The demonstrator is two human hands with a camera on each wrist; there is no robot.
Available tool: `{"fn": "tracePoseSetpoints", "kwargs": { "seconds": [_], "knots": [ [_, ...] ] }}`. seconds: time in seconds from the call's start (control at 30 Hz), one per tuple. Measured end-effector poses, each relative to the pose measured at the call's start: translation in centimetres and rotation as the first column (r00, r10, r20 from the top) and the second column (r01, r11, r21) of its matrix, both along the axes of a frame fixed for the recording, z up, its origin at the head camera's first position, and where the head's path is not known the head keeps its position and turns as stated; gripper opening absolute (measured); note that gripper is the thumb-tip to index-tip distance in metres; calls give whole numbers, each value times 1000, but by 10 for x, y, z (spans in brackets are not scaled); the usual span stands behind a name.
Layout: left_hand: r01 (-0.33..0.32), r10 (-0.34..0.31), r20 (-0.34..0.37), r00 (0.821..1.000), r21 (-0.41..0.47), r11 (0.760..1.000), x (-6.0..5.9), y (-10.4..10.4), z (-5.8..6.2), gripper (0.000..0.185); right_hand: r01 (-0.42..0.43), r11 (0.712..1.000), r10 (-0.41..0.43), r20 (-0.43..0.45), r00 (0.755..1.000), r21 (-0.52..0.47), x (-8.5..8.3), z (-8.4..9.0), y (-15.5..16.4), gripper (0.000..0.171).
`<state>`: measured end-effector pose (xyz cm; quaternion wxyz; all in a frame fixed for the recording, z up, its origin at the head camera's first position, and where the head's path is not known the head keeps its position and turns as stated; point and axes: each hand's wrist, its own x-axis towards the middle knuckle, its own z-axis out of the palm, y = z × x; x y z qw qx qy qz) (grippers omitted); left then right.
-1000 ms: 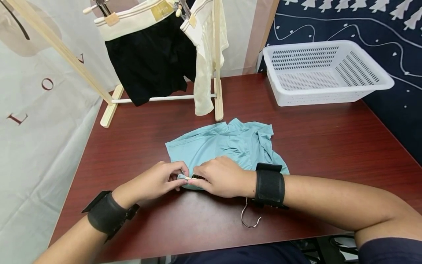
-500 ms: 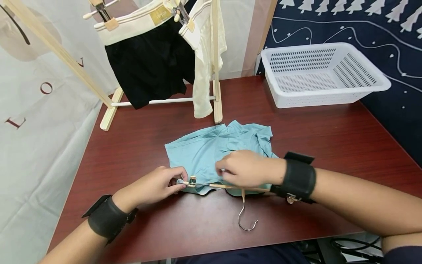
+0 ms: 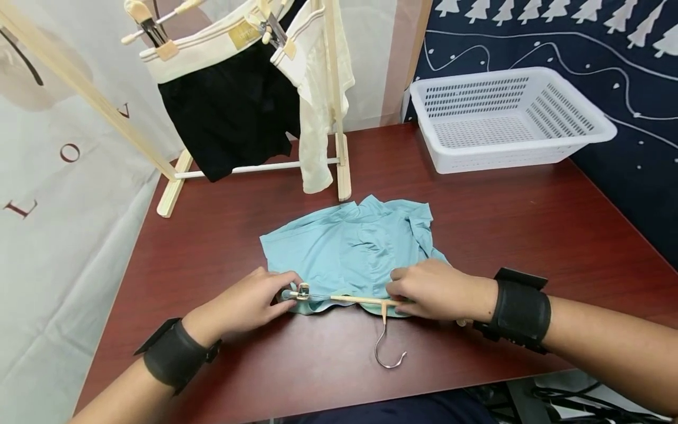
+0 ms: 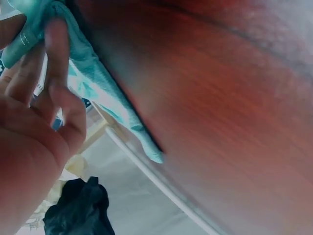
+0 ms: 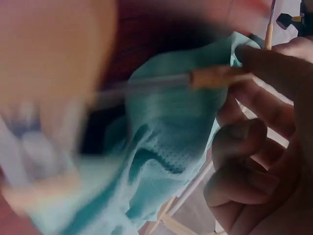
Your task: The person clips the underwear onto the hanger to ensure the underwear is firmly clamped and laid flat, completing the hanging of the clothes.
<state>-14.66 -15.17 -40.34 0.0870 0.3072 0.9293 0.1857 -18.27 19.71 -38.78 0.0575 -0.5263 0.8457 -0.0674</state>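
A pair of teal shorts (image 3: 318,253) lies flat on the table, its waist edge towards me. Along that edge runs a wooden clip hanger (image 3: 355,300), its metal hook (image 3: 389,356) pointing at the near side. The left hand (image 3: 259,294) pinches the left corner of the waistband beside a metal clip (image 3: 303,291), which sits at that edge. In the left wrist view, fingers hold the teal fabric (image 4: 105,88). The right hand (image 3: 436,288) grips the hanger bar, right of the hook. The right wrist view shows thumb and finger on the bar (image 5: 210,77); a clip there is blurred.
Behind the shorts, a wooden rack (image 3: 343,171) holds black shorts (image 3: 228,118) and a cream garment (image 3: 315,141) hung by clips. A white slotted basket (image 3: 508,159) stands at the back right of the red-brown table (image 3: 503,235).
The right hand has left the left clip and moved right along the hanger, now gripping its bar. The clip and bar are uncovered. The left hand has stayed at the waistband corner.
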Motion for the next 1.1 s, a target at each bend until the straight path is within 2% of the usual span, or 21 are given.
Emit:
{"fn": "tracePoseSetpoints", "kwargs": {
  "seconds": [0.1, 0.2, 0.3, 0.4, 0.5, 0.6, 0.73, 0.87, 1.03, 1.1],
  "knots": [
    [-8, 8, -60, 998, 5, 1000, 3, 4, 5, 44, 17, 999, -18, -14, 1000, -35, 1, 3, -1, 19],
    [7, -4, -57, 998, 41, 999, 5, 11, 12, 53, 17, 998, -19, -27, 999, -66, -1, 8, -2, 17],
    [48, -45, -50, 998, 60, 997, 5, 20, 19, 43, 2, 995, -9, -72, 997, -101, -3, 14, -3, 14],
    [72, -67, -81, 994, 60, 996, 3, 27, 24, 24, -18, 990, 0, -124, 992, -142, -6, 21, -4, 14],
    [63, -51, -158, 986, 75, 995, 1, 31, 29, 12, -34, 984, 8, -146, 989, -174, -9, 28, -6, 14],
    [46, -21, -249, 968, 96, 994, 2, 31, 35, 7, -35, 980, 6, -146, 989, -194, -13, 35, -8, 14],
    [69, -17, -347, 938, 136, 988, 1, 26, 45, 9, -18, 977, -12, -141, 990, -212, -17, 44, -12, 9],
    [103, -39, -411, 911, 135, 985, 1, 17, 53, 14, 1, 975, -29, -123, 992, -222, -20, 50, -18, 8],
    [104, -38, -440, 897, 126, 987, 2, -3, 61, 16, 23, 962, -60, -125, 990, -272, -24, 57, -27, 9],
    [71, -13, -427, 904, 121, 990, 2, -18, 67, 16, 49, 945, -94, -122, 988, -324, -30, 60, -29, 10]
  ]
}}
